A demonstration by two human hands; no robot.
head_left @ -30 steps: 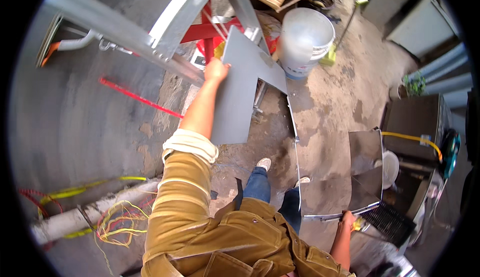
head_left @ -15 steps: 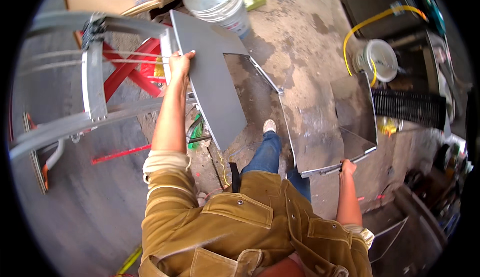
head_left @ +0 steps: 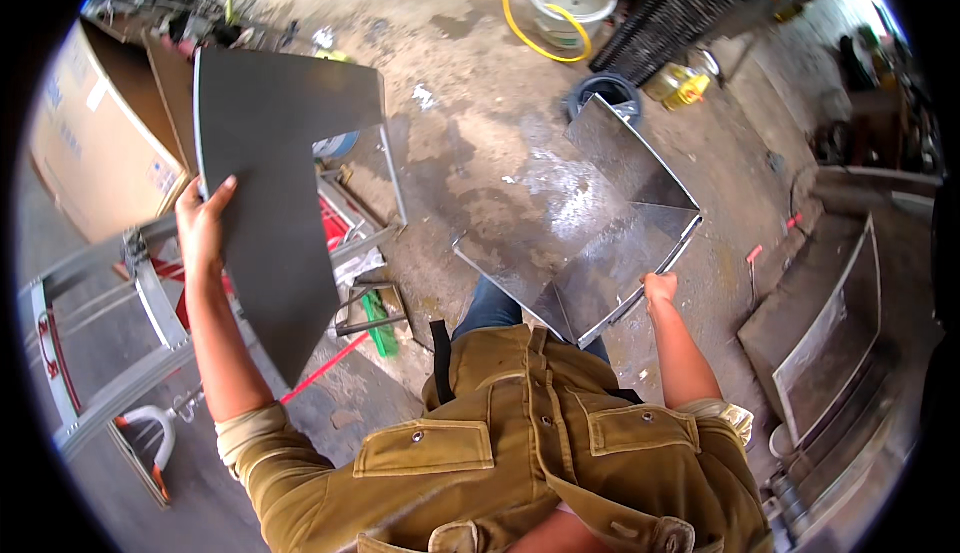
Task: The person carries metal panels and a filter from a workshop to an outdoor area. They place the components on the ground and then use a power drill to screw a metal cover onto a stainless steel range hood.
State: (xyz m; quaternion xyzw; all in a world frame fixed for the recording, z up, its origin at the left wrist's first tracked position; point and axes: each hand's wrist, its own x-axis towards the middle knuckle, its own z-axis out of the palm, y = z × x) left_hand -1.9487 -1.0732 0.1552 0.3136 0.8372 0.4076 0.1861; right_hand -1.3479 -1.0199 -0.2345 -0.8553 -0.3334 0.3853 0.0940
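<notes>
The head view shows us a flat, dark grey sheet panel (head_left: 265, 173) with a rectangular notch cut from its right side, raised on our left above the floor. Its face is smooth and matte, bare of any lettering that we can make out, and a paler edge runs down its left side. Our left hand (head_left: 205, 218) pinches that edge, thumb on the face and fingers behind. To the right, low in front of our body, is a glossy, dark brown-grey angular sheet piece (head_left: 620, 253) with folded sides and a bright, thin rim; our right hand (head_left: 660, 288) is curled tightly around its near right rim. Whether the two pieces join we cannot tell.

Beyond the panel, a large tan cardboard box (head_left: 105, 143) stands with its flaps spread and its inside in shadow; blue printed marks on its sides are too blurred for us to read. Past the sheet piece's far corner we see a round, dark blue-grey tub (head_left: 607, 85), partly covered, and a white plastic bucket (head_left: 552, 28) holding a grey tool-like object, with a yellow hose (head_left: 508, 8) looping across its front.
</notes>
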